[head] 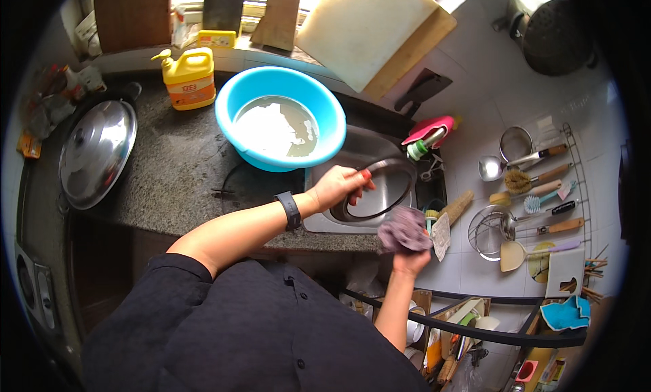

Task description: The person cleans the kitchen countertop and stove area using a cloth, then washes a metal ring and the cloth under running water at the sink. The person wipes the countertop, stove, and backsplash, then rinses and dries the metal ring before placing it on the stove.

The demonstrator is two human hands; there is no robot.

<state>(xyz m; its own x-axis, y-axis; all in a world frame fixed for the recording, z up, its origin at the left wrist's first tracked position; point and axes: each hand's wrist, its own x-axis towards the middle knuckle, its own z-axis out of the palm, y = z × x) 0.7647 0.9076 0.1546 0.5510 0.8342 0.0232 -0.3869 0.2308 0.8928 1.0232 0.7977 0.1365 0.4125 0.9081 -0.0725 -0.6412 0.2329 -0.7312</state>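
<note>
My left hand (pixel 342 188), with a dark watch on its wrist, is over the stainless steel sink (pixel 318 224). Its fingers are closed on a dark ring-shaped rim (pixel 390 163), tilted above the basin. Whether glass fills the ring I cannot tell. A crumpled greyish-purple cloth (pixel 404 230) is bunched in my right hand (pixel 413 262), by the sink's near right corner. The cloth hides most of those fingers. Just beyond my left hand, a blue plastic basin (pixel 226 122) holds cloudy water and overlaps the sink's left edge.
A yellow pump jug (pixel 189 82) and a domed metal lid (pixel 99 153) are on the stone counter (pixel 163 173). Cutting boards (pixel 366 31) lean at the window. A cleaver (pixel 424 87) and several utensils (pixel 524 181) hang along the right wall. A black-framed rack (pixel 473 331) stands right of me.
</note>
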